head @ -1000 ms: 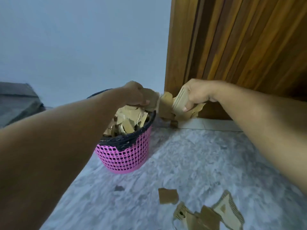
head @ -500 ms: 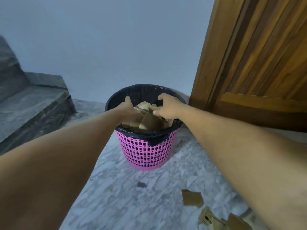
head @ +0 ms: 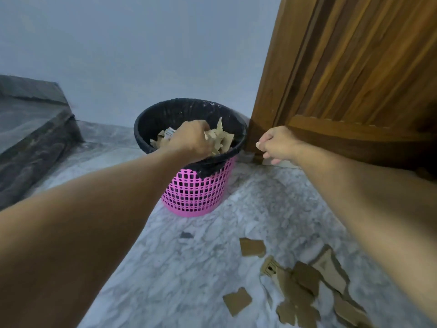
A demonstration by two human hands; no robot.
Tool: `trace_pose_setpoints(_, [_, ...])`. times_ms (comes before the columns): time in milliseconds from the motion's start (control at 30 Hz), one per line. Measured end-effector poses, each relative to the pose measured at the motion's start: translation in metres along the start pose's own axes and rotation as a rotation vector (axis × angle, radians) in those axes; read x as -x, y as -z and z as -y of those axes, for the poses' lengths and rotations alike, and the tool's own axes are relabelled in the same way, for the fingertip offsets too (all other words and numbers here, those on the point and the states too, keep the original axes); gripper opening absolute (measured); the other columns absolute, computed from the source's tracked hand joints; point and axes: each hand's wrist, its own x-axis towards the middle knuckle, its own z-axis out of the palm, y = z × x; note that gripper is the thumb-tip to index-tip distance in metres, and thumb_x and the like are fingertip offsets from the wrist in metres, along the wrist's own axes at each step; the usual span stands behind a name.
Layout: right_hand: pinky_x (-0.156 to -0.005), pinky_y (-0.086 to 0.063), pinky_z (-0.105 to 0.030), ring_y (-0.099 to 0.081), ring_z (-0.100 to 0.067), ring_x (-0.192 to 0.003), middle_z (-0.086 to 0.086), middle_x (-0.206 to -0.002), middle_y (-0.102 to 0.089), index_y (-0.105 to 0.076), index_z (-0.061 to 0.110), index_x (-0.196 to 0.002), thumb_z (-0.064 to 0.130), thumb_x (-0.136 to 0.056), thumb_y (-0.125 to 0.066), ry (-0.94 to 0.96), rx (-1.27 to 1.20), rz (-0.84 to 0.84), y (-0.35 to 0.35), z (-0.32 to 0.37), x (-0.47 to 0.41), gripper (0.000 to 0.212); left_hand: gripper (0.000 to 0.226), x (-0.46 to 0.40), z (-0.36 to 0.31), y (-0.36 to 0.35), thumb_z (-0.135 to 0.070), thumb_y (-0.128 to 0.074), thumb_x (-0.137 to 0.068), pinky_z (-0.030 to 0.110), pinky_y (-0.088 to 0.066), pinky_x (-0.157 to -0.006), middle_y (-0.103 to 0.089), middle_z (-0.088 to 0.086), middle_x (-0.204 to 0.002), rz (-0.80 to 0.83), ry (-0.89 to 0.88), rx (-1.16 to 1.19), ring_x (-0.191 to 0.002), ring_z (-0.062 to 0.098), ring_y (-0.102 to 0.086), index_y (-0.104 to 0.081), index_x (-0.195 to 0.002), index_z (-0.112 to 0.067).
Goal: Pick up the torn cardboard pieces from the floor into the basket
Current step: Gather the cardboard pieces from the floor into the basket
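1. The pink basket (head: pixel 196 192), lined with a black bag (head: pixel 189 110), stands at centre frame on the marble floor (head: pixel 177 268), holding a heap of torn cardboard (head: pixel 223 140).
2. The left hand (head: pixel 189 140) reaches into the basket; its grip looks closed on a cardboard scrap, though the fingers are partly hidden.
3. The right hand (head: pixel 279 144) hangs right of the basket, by the wooden door (head: pixel 354 79), fingers loosely curled, holding nothing.
4. More cardboard pieces (head: pixel 295 285) lie on the floor at lower right, among them a separate piece (head: pixel 251 247) nearer the basket.
5. One scrap in the basket shows faint print, too small to read.
6. A dark stone step (head: pixel 30 129) sits at the left.
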Motion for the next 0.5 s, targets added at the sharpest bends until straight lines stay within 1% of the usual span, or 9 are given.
trace_pose_setpoints(67, [-0.058,-0.053,-0.026,-0.066,-0.013,-0.082,-0.008,-0.110,-0.067,-0.063,0.006,-0.116,0.020,-0.095,-0.061,-0.069,0.018,0.063,0.006,-0.020,0.011,0.026,0.039,0.011,-0.017,-0.009,-0.036,-0.057,-0.088,0.035,-0.053,-0.081,-0.067,0.005,-0.111,-0.032,-0.108,-0.044,-0.097,0.023,-0.062,-0.059,-0.123,-0.017])
trace_pose_setpoints(133, [-0.063,-0.055,-0.029,-0.066,-0.016,-0.088,-0.010,-0.113,-0.067,-0.062,0.004,-0.120,0.019,-0.094,-0.062,-0.124,0.057,0.131,0.013,-0.044,0.021,0.030,0.026,0.024,-0.037,-0.021,-0.032,-0.057,-0.087,0.036,-0.054,-0.075,-0.067,0.005,-0.097,-0.088,-0.269,-0.072,-0.088,0.025,-0.063,-0.064,-0.105,-0.015])
trace_pose_setpoints(200, [-0.072,-0.057,-0.033,-0.066,-0.019,-0.093,-0.011,-0.113,-0.066,-0.062,0.004,-0.119,0.019,-0.092,-0.064,-0.169,0.070,0.189,0.017,-0.073,0.029,0.031,0.016,0.039,-0.053,-0.040,-0.027,-0.053,-0.086,0.033,-0.046,-0.059,-0.058,0.004,-0.078,-0.094,-0.458,-0.093,-0.074,0.027,-0.059,-0.056,-0.078,-0.014])
trace_pose_setpoints(233, [-0.076,-0.057,-0.036,-0.066,-0.021,-0.095,-0.012,-0.113,-0.066,-0.061,0.004,-0.118,0.020,-0.092,-0.066,-0.201,0.067,0.217,0.018,-0.092,0.035,0.031,0.019,0.047,-0.061,-0.055,-0.026,-0.052,-0.084,0.030,-0.039,-0.055,-0.053,0.002,-0.072,-0.075,-0.539,-0.109,-0.069,0.027,-0.056,-0.049,-0.070,-0.015])
trace_pose_setpoints(267, [-0.079,-0.057,-0.038,-0.065,-0.021,-0.096,-0.011,-0.112,-0.065,-0.060,0.005,-0.117,0.021,-0.091,-0.068,-0.226,0.072,0.244,0.018,-0.108,0.039,0.031,0.020,0.053,-0.065,-0.067,-0.027,-0.052,-0.084,0.028,-0.034,-0.055,-0.050,0.001,-0.071,-0.055,-0.584,-0.120,-0.067,0.025,-0.054,-0.046,-0.068,-0.016])
trace_pose_setpoints(300, [-0.082,-0.057,-0.039,-0.065,-0.022,-0.096,-0.010,-0.110,-0.065,-0.061,0.006,-0.115,0.022,-0.090,-0.069,-0.257,0.085,0.272,0.017,-0.126,0.043,0.031,0.019,0.058,-0.070,-0.082,-0.030,-0.053,-0.084,0.027,-0.032,-0.058,-0.051,0.000,-0.073,-0.012,-0.586,-0.126,-0.069,0.024,-0.053,-0.049,-0.072,-0.016])
trace_pose_setpoints(367, [-0.084,-0.057,-0.041,-0.066,-0.021,-0.094,-0.010,-0.105,-0.066,-0.063,0.007,-0.109,0.024,-0.086,-0.073,-0.297,0.133,0.311,0.015,-0.165,0.050,0.030,0.026,0.066,-0.075,-0.120,-0.039,-0.058,-0.085,0.027,-0.036,-0.064,-0.061,0.001,-0.089,0.127,-0.492,-0.164,-0.078,0.021,-0.055,-0.061,-0.097,-0.015])
trace_pose_setpoints(433, [-0.083,-0.059,-0.042,-0.068,-0.021,-0.090,-0.008,-0.103,-0.067,-0.064,0.008,-0.107,0.027,-0.082,-0.077,-0.308,0.199,0.337,0.010,-0.204,0.056,0.034,0.048,0.075,-0.077,-0.160,-0.047,-0.063,-0.083,0.027,-0.041,-0.069,-0.064,0.002,-0.111,0.338,-0.364,-0.226,-0.091,0.021,-0.059,-0.057,-0.121,-0.019])
trace_pose_setpoints(500, [-0.077,-0.061,-0.039,-0.067,-0.019,-0.087,-0.005,-0.103,-0.066,-0.065,0.009,-0.111,0.032,-0.078,-0.081,-0.316,0.258,0.387,0.004,-0.241,0.061,0.043,0.064,0.087,-0.077,-0.198,-0.053,-0.067,-0.079,0.029,-0.046,-0.078,-0.058,0.001,-0.126,0.518,-0.269,-0.268,-0.107,0.022,-0.057,-0.049,-0.132,-0.022])
